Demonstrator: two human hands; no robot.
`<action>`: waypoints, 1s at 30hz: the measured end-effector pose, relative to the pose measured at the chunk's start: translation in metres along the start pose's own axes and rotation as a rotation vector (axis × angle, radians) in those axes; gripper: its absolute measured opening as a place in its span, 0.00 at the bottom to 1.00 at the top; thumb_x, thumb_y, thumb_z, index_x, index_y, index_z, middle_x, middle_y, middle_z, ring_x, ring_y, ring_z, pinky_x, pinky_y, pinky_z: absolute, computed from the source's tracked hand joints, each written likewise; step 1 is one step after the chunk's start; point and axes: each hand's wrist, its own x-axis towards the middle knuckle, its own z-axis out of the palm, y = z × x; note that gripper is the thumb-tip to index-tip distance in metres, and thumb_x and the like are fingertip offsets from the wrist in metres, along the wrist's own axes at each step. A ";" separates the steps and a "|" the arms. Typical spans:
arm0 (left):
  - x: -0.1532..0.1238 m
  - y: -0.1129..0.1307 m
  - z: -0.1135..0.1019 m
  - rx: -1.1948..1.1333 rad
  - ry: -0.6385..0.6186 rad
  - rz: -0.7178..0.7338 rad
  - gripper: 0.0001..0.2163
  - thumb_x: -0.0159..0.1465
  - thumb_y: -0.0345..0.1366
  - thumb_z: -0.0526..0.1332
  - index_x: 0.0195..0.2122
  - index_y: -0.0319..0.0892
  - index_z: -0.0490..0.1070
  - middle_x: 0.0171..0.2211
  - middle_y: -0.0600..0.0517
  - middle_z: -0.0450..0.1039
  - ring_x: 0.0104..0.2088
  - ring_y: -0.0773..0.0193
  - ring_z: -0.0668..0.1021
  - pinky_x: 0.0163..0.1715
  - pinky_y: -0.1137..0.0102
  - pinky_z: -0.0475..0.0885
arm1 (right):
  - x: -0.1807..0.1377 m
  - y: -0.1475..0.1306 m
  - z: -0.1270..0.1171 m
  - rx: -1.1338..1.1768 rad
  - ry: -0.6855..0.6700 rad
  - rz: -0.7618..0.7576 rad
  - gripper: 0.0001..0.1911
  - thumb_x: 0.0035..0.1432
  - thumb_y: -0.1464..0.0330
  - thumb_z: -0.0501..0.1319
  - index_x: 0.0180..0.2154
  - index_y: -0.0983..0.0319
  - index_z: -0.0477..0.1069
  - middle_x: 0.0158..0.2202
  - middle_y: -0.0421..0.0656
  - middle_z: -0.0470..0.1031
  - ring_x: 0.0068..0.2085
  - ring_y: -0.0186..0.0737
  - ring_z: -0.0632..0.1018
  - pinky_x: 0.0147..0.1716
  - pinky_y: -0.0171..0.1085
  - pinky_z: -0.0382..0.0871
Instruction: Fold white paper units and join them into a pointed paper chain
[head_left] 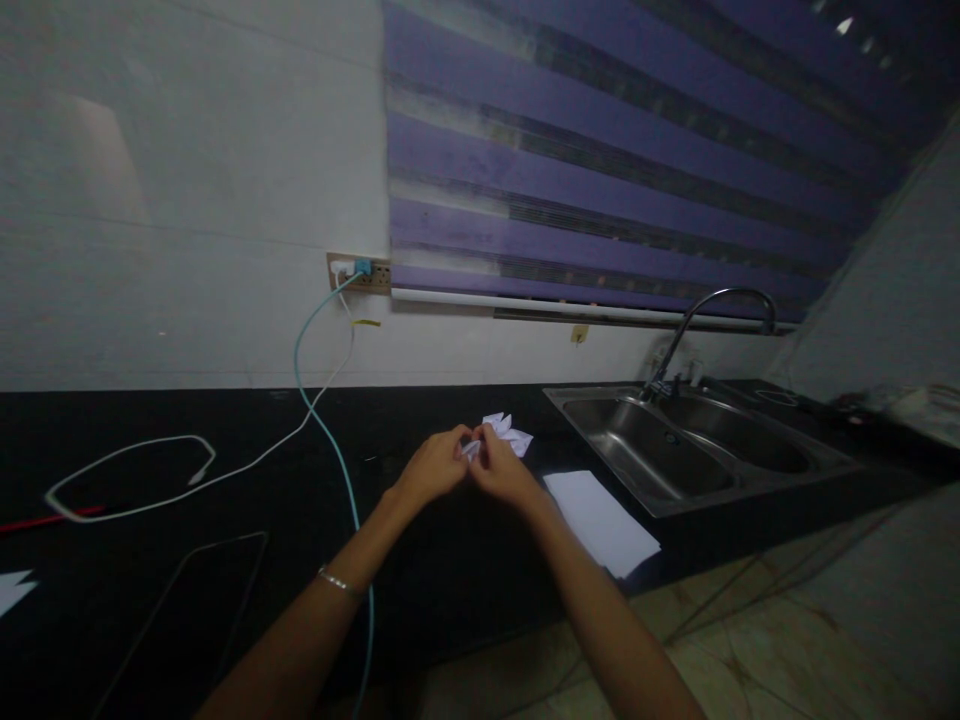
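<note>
The left hand (pixel 439 464) and the right hand (pixel 500 468) meet over the middle of the black, glossy countertop (pixel 442 590), between its back and front edges; thumbs and forefingers of both pinch a small folded white paper piece (pixel 471 450), mostly hidden by the fingers; whether it touches the surface I cannot tell. Just beyond the right hand, toward the back edge, lie pointed, folded white paper shapes (pixel 516 436); I cannot tell how many there are, or whether the pinched piece joins them.

To the right, near the front edge, rests a flat stack of white rectangular paper sheets (pixel 600 520), partly behind the right forearm; past it a double-bowl stainless-steel sink (pixel 667 455) is set into the countertop, with a curved chrome faucet (pixel 681 340) at its rear rim.

A silver bracelet (pixel 337 580) circles the left wrist; a pale teal cable (pixel 341 460) runs from the wall socket strip (pixel 382 277) over the back edge and passes under the left forearm; a thin white cable (pixel 262 457) loops toward the countertop's left end, its bend touching or crossing a slim red object (pixel 45 521).
</note>
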 end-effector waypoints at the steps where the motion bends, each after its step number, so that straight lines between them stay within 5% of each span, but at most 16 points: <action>1: 0.001 -0.001 0.000 -0.028 0.004 0.012 0.11 0.60 0.34 0.57 0.43 0.42 0.72 0.31 0.49 0.76 0.29 0.63 0.76 0.30 0.72 0.66 | 0.000 0.000 0.001 0.025 0.002 0.012 0.12 0.55 0.69 0.56 0.43 0.61 0.59 0.27 0.38 0.67 0.27 0.35 0.69 0.25 0.32 0.58; 8: 0.008 -0.023 0.006 -0.265 0.056 -0.036 0.10 0.57 0.33 0.57 0.38 0.40 0.74 0.24 0.53 0.74 0.20 0.68 0.73 0.21 0.75 0.64 | 0.003 0.003 0.003 0.146 0.053 0.075 0.11 0.56 0.71 0.53 0.43 0.60 0.60 0.23 0.34 0.65 0.25 0.33 0.69 0.24 0.31 0.58; 16: 0.015 -0.038 0.001 -0.609 0.027 -0.138 0.13 0.52 0.34 0.62 0.39 0.36 0.74 0.21 0.52 0.73 0.17 0.68 0.72 0.16 0.77 0.61 | 0.007 -0.002 0.001 0.124 0.141 -0.008 0.11 0.60 0.67 0.52 0.43 0.61 0.68 0.31 0.40 0.72 0.31 0.36 0.71 0.31 0.33 0.62; 23: 0.010 -0.033 0.011 -0.504 0.027 -0.069 0.10 0.57 0.39 0.60 0.35 0.38 0.72 0.22 0.52 0.73 0.17 0.69 0.73 0.16 0.78 0.63 | 0.006 -0.004 -0.001 -0.024 0.158 0.032 0.11 0.60 0.64 0.55 0.40 0.61 0.71 0.24 0.38 0.70 0.26 0.34 0.69 0.27 0.32 0.59; 30: 0.006 -0.028 0.007 -0.455 0.042 -0.050 0.15 0.57 0.39 0.60 0.44 0.40 0.70 0.21 0.56 0.70 0.15 0.70 0.71 0.15 0.78 0.63 | 0.004 -0.007 -0.003 -0.135 0.168 0.000 0.10 0.62 0.67 0.53 0.40 0.62 0.71 0.24 0.40 0.70 0.25 0.35 0.69 0.28 0.33 0.58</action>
